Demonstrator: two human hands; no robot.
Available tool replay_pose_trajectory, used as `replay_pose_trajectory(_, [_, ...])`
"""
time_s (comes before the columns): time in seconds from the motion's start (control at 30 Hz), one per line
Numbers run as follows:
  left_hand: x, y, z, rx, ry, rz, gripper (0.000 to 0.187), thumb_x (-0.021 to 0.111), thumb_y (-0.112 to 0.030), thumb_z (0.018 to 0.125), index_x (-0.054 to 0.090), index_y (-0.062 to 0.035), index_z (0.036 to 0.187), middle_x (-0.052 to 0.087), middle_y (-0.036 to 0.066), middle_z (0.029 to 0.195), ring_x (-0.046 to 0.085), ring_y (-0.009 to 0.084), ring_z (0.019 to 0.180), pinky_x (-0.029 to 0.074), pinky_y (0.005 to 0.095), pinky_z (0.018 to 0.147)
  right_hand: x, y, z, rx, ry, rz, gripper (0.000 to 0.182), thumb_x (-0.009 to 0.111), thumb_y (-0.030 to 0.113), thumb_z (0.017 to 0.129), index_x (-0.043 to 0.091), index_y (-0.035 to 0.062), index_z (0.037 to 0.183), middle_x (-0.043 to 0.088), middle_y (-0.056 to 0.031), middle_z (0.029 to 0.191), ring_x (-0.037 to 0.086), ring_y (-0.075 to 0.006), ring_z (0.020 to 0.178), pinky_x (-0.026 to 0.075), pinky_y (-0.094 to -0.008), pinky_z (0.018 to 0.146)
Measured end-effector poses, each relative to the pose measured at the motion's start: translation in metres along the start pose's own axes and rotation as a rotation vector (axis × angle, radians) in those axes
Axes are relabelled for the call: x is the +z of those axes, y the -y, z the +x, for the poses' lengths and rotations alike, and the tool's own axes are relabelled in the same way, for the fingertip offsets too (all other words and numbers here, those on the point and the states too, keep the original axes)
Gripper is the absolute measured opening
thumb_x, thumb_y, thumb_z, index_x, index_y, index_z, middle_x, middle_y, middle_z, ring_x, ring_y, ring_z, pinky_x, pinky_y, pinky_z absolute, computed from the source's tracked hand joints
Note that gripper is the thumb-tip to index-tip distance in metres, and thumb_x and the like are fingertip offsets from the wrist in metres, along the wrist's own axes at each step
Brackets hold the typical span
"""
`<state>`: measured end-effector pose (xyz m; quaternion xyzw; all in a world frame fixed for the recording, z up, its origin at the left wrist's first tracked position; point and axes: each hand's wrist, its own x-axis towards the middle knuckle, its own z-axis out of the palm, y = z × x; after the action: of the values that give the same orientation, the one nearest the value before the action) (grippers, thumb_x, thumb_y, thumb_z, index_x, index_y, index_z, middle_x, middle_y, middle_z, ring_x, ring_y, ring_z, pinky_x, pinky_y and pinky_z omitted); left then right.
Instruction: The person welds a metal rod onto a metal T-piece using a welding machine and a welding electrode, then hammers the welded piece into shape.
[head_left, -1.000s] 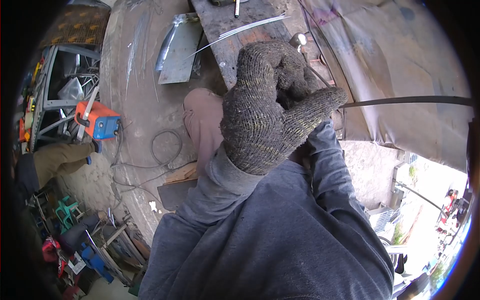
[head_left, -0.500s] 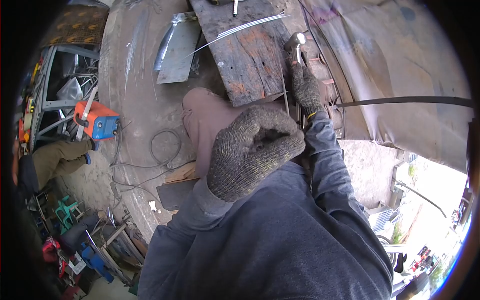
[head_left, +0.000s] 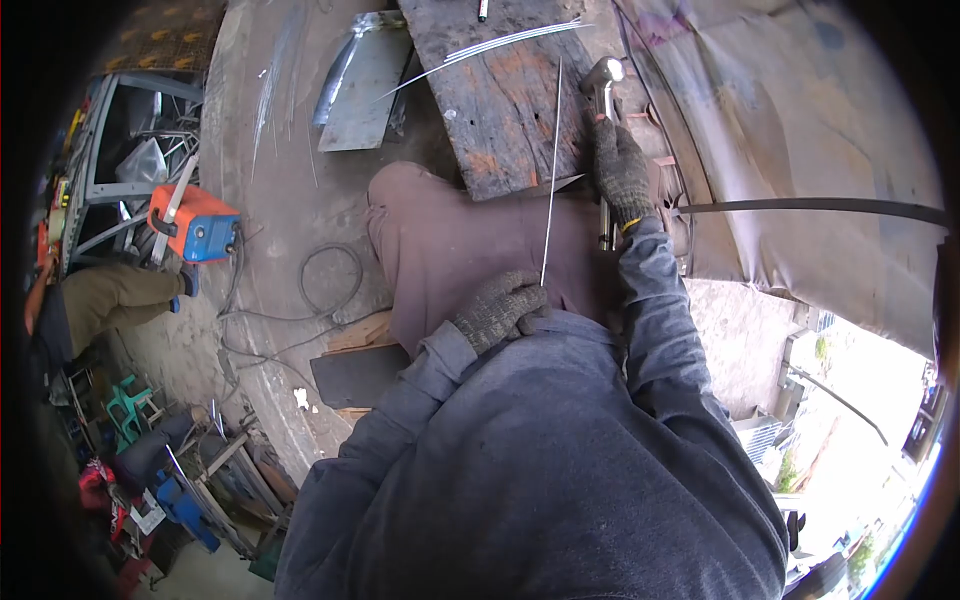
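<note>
Both my hands wear dark knitted gloves. Low over my lap, my left hand (head_left: 500,312) is closed around the lower end of a thin metal rod (head_left: 551,175), which points away from me with its far end over the wooden board (head_left: 505,110). My right hand (head_left: 622,172) grips a hammer (head_left: 605,82) beside the board's right edge; the metal head sticks out beyond my fingers and the handle's end shows below the wrist. Several thin bright rods (head_left: 515,42) lie across the board's far part. A marker-like stick (head_left: 483,10) rests at its far edge.
Bent sheet metal (head_left: 358,115) lies left of the board. Farther left are an orange and blue machine (head_left: 205,225), a looped cable (head_left: 335,315) and another person's leg (head_left: 125,300). A large tarp-like sheet (head_left: 790,130) and a dark strip (head_left: 820,205) are at right.
My left hand has dropped from close to the camera down to my lap, uncovering the thin rod. My right hand keeps its hold on the hammer, nearly in place.
</note>
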<state>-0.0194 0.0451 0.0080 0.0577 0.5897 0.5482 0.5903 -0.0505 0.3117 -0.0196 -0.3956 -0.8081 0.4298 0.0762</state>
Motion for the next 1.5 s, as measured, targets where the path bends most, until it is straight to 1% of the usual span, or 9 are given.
replay_pose_trajectory(0.27, [-0.009, 0.006, 0.029, -0.054, 0.036, 0.057, 0.032, 0.059, -0.023, 0.094, 0.058, -0.0005, 0.117, 0.066, 0.008, 0.091, 0.060, 0.0106, 0.058, 0.048, 0.0222, 0.049, 0.000, -0.002, -0.002, -0.080, -0.056, -0.024, 0.066, 0.038, 0.058, 0.096, 0.060, -0.0027, 0.108, 0.062, -0.0315, 0.102, 0.057, -0.0471, 0.102, 0.041, -0.0490, 0.089])
replay_pose_trajectory(0.37, [-0.013, 0.003, 0.031, 0.062, 0.020, 0.198, 0.029, 0.061, -0.023, 0.093, 0.061, -0.0010, 0.112, 0.066, 0.008, 0.090, 0.060, 0.0115, 0.058, 0.048, 0.0234, 0.049, -0.001, -0.002, -0.001, -0.098, -0.036, -0.038, 0.065, 0.039, 0.057, 0.097, 0.060, -0.0029, 0.108, 0.061, -0.0321, 0.103, 0.057, -0.0472, 0.103, 0.041, -0.0491, 0.090])
replay_pose_trajectory(0.53, [-0.011, 0.001, 0.035, -0.058, -0.032, -0.140, 0.025, 0.066, -0.020, 0.089, 0.063, -0.0022, 0.106, 0.067, 0.006, 0.085, 0.062, 0.0116, 0.064, 0.047, 0.0235, 0.051, -0.002, 0.000, -0.003, -0.106, -0.021, -0.014, 0.063, 0.039, 0.055, 0.098, 0.059, -0.0031, 0.108, 0.061, -0.0324, 0.104, 0.056, -0.0480, 0.104, 0.041, -0.0490, 0.090])
replay_pose_trajectory(0.7, [-0.008, -0.005, 0.038, -0.044, -0.093, -0.084, 0.027, 0.068, -0.022, 0.088, 0.064, -0.0023, 0.106, 0.067, 0.006, 0.084, 0.060, 0.0107, 0.059, 0.047, 0.0230, 0.050, 0.006, -0.016, 0.006, -0.213, -0.040, -0.052, 0.062, 0.039, 0.054, 0.098, 0.058, -0.0029, 0.109, 0.060, -0.0326, 0.104, 0.056, -0.0480, 0.104, 0.042, -0.0493, 0.089])
replay_pose_trajectory(1.23, [-0.006, 0.000, 0.048, 0.017, -0.151, -0.010, 0.030, 0.068, -0.022, 0.088, 0.062, -0.0001, 0.107, 0.067, 0.010, 0.083, 0.060, 0.0133, 0.051, 0.046, 0.0249, 0.044, 0.002, -0.008, -0.002, -0.164, -0.043, -0.026, 0.060, 0.038, 0.054, 0.098, 0.057, -0.0021, 0.109, 0.061, -0.0318, 0.101, 0.056, -0.0484, 0.101, 0.043, -0.0505, 0.086])
replay_pose_trajectory(1.33, [-0.007, -0.004, 0.048, 0.025, -0.130, -0.015, 0.029, 0.067, -0.022, 0.088, 0.062, 0.0003, 0.107, 0.067, 0.010, 0.083, 0.060, 0.0135, 0.051, 0.047, 0.0255, 0.045, -0.002, -0.009, -0.014, -0.300, 0.008, -0.078, 0.053, 0.039, 0.048, 0.100, 0.057, -0.0017, 0.110, 0.061, -0.0299, 0.098, 0.057, -0.0472, 0.097, 0.043, -0.0497, 0.083])
replay_pose_trajectory(1.4, [-0.006, -0.006, 0.048, 0.033, -0.137, -0.007, 0.029, 0.066, -0.021, 0.089, 0.062, 0.0002, 0.107, 0.066, 0.009, 0.082, 0.060, 0.0135, 0.052, 0.047, 0.0257, 0.045, -0.002, -0.011, -0.032, -0.044, 0.099, 0.080, 0.045, 0.040, 0.042, 0.101, 0.057, 0.0006, 0.110, 0.059, -0.0280, 0.095, 0.057, -0.0459, 0.093, 0.044, -0.0494, 0.079])
replay_pose_trajectory(1.47, [-0.004, -0.003, 0.049, 0.029, -0.147, -0.006, 0.028, 0.066, -0.021, 0.089, 0.062, 0.0001, 0.107, 0.066, 0.009, 0.082, 0.060, 0.0136, 0.052, 0.047, 0.0260, 0.045, -0.005, -0.014, -0.053, 0.061, 0.091, 0.150, 0.039, 0.044, 0.038, 0.100, 0.058, 0.0026, 0.108, 0.059, -0.0244, 0.087, 0.060, -0.0393, 0.085, 0.047, -0.0451, 0.071])
replay_pose_trajectory(1.5, [-0.004, -0.001, 0.050, 0.028, -0.152, 0.000, 0.028, 0.066, -0.021, 0.089, 0.062, 0.0001, 0.106, 0.066, 0.009, 0.082, 0.060, 0.0137, 0.052, 0.047, 0.0260, 0.045, -0.007, -0.019, -0.063, -0.084, 0.095, 0.145, 0.037, 0.046, 0.037, 0.100, 0.059, 0.0031, 0.106, 0.058, -0.0206, 0.081, 0.060, -0.0337, 0.077, 0.046, -0.0424, 0.066])
